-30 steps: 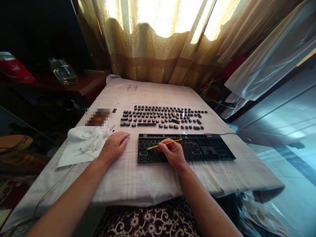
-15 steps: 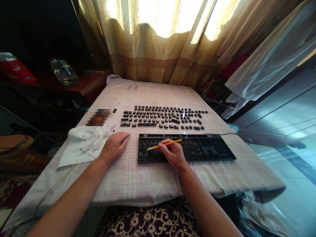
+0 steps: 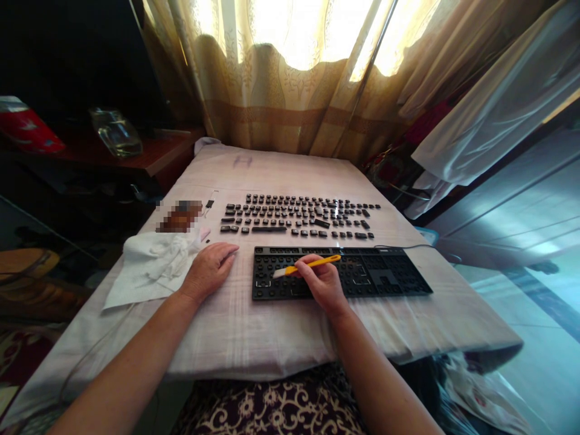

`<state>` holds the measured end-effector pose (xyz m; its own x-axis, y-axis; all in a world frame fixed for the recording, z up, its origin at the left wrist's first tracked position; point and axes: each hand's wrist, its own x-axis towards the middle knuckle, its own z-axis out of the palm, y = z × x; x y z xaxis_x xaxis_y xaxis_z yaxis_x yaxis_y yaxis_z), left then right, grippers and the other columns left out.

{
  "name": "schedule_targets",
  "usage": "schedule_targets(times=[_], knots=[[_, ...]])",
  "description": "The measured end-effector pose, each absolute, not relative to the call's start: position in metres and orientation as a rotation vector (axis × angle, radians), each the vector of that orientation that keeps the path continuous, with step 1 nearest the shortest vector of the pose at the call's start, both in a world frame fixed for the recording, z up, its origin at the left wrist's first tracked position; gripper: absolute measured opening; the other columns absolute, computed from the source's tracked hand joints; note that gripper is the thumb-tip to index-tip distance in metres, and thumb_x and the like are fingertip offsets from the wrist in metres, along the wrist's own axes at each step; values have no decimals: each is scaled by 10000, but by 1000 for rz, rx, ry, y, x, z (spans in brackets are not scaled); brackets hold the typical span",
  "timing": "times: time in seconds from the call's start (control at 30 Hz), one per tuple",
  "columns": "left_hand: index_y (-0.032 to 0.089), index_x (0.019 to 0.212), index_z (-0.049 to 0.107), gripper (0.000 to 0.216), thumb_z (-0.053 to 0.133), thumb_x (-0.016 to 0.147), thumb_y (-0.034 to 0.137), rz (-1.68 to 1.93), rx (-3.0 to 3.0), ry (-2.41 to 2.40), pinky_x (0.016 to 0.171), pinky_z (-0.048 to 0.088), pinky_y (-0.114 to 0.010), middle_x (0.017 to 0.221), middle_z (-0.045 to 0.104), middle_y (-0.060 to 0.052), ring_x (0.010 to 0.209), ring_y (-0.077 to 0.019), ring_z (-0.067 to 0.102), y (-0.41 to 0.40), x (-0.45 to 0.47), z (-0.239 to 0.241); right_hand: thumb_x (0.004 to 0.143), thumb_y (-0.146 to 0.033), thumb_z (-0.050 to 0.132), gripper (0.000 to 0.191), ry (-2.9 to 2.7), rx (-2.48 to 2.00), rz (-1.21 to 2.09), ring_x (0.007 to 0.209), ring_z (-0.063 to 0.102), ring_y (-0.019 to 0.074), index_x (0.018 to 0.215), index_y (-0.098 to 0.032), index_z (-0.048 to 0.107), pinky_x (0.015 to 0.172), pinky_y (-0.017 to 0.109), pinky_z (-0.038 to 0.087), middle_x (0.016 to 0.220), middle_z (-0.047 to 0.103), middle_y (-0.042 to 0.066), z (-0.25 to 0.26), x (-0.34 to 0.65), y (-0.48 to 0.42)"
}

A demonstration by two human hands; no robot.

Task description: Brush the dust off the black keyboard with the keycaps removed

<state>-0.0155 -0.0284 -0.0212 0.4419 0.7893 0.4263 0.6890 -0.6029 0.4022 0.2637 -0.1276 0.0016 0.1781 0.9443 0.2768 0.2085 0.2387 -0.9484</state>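
Observation:
My right hand [image 3: 322, 283] pinches a yellow-handled brush [image 3: 317, 262] between thumb and fingers, its pale bristles pointing left over the keyboard. The black keyboard base [image 3: 399, 278] lies flat with its keycaps off, bare switch posts showing. My left hand [image 3: 212, 266] rests on the tablecloth to the left of the keyboard, fingers loosely extended and holding nothing. Beside it is a crumpled white cloth [image 3: 149, 266]. Beyond the keyboard, loose black keycaps [image 3: 269, 229] lie in rows that follow a keyboard layout.
A pale tablecloth [image 3: 272, 338] covers the table. A small black-and-metal tool [image 3: 209, 203] lies left of the keycaps, near a blurred-out brown item [image 3: 181, 215]. The keyboard's cable [image 3: 414, 246] runs off right. On a side desk stand a glass jar [image 3: 116, 134] and a red container [image 3: 27, 128].
The brush has turned in my right hand, showing its broader side, and shifted slightly right along with the hand. My left hand stays in place.

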Motion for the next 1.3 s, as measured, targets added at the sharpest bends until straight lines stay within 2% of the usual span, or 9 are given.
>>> schedule_targets(times=[0.27, 0.5, 1.03, 1.3], knots=[[210, 1118, 737, 341, 479, 936, 339, 880, 2531, 1300, 1042, 545, -467, 1152, 770, -96, 1105, -273, 698, -28, -16, -21, 892, -434, 659, 249, -1341, -1354, 613, 611, 706, 195, 783, -211, 688, 603, 286, 568, 688, 725, 31, -3, 281, -131], [213, 1115, 738, 344, 477, 936, 346, 877, 2533, 1310, 1051, 539, -465, 1158, 767, -94, 1108, -271, 693, -28, -16, -22, 888, -345, 620, 163, -1461, -1333, 541, 692, 703, 195, 821, -220, 699, 668, 287, 551, 754, 741, 31, 2, 279, -130], [193, 1107, 742, 354, 475, 930, 344, 886, 2539, 1301, 1026, 554, -468, 1137, 776, -103, 1086, -274, 707, -27, -16, -21, 896, -297, 612, 149, -1609, -1263, 504, 754, 747, 209, 857, -226, 737, 721, 305, 581, 815, 784, 45, 2, 281, -133], [195, 1099, 743, 352, 473, 927, 342, 888, 2529, 1300, 1036, 551, -453, 1136, 780, -91, 1092, -265, 710, -29, -15, -18, 899, -368, 646, 189, -1495, -1257, 602, 738, 723, 208, 869, -209, 743, 711, 309, 584, 804, 771, 47, -4, 283, -131]])
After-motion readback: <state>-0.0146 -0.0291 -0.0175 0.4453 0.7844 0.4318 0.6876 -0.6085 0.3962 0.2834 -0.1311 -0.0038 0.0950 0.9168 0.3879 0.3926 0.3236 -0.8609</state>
